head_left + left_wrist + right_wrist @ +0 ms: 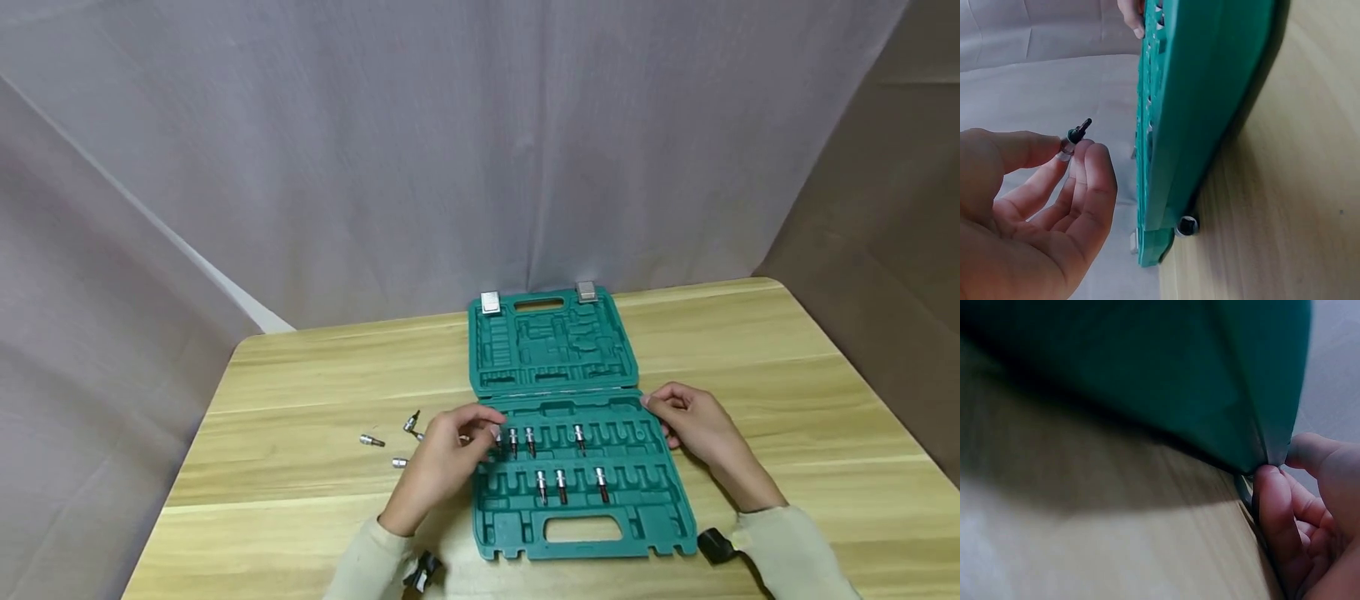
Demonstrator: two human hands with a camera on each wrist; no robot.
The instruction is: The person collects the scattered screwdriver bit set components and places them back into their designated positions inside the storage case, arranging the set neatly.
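A green plastic tool case (pixel 570 508) lies open on the wooden table, its lid (pixel 553 343) flat behind it. Several bit sockets (pixel 561 483) stand in two rows of slots. My left hand (pixel 480 429) is at the case's left edge, by the upper row. In the left wrist view my left hand (pixel 1072 147) pinches a small bit socket (pixel 1077 132) between thumb and fingertips, beside the case (pixel 1210 125). My right hand (pixel 660 412) grips the case's right edge near the hinge. In the right wrist view its fingers (pixel 1279 512) curl under the case corner (pixel 1147 375).
Three loose sockets (pixel 371 440) (pixel 411 422) (pixel 400 462) lie on the table (pixel 787 375) left of the case. Another socket (pixel 1186 225) sits against the case's edge. Grey cloth hangs behind and to the left; the table edge runs close behind the lid.
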